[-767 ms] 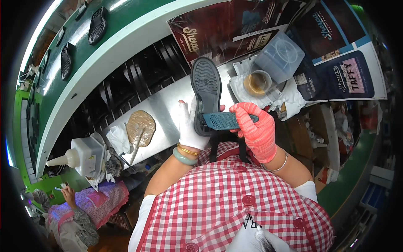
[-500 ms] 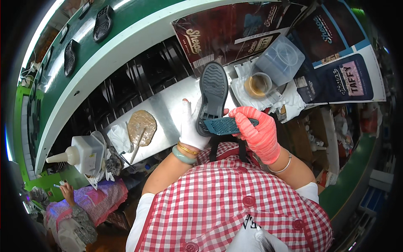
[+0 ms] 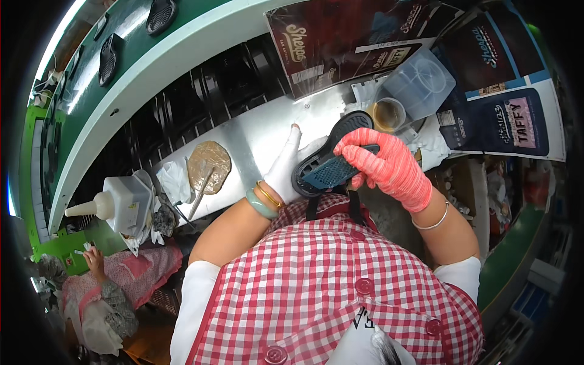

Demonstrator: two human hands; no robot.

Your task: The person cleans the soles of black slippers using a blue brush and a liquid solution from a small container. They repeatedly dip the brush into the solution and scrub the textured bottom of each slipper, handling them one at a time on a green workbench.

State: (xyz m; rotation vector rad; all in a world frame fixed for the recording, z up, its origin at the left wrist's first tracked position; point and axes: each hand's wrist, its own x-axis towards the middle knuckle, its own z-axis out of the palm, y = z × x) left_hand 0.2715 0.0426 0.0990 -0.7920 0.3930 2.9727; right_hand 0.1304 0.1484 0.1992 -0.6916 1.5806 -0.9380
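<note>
My left hand (image 3: 286, 159), in a white glove, holds a black shoe sole (image 3: 342, 126) from its left side, fingers behind it and one digit pointing up. The ridged tread faces up and the sole slants toward the upper right. My right hand (image 3: 384, 163), in a coral knitted glove, grips a dark teal brush-like tool (image 3: 331, 173) with a dotted face. That tool lies across the sole's near end; whether it touches the sole I cannot tell. The right hand hides part of the sole's middle.
On the metal bench (image 3: 255, 143) rest a brown round lump (image 3: 208, 163) with a stick, and a white spouted bottle (image 3: 118, 213) to the left. A small cup (image 3: 387, 115) and clear plastic container (image 3: 420, 82) stand at right. Other soles (image 3: 108, 59) lie on a green belt. A person (image 3: 112, 292) sits left.
The sole has tilted from nearly upright toward the upper right and come lower. My right hand has shifted right and up, and the teal tool has turned to a slant.
</note>
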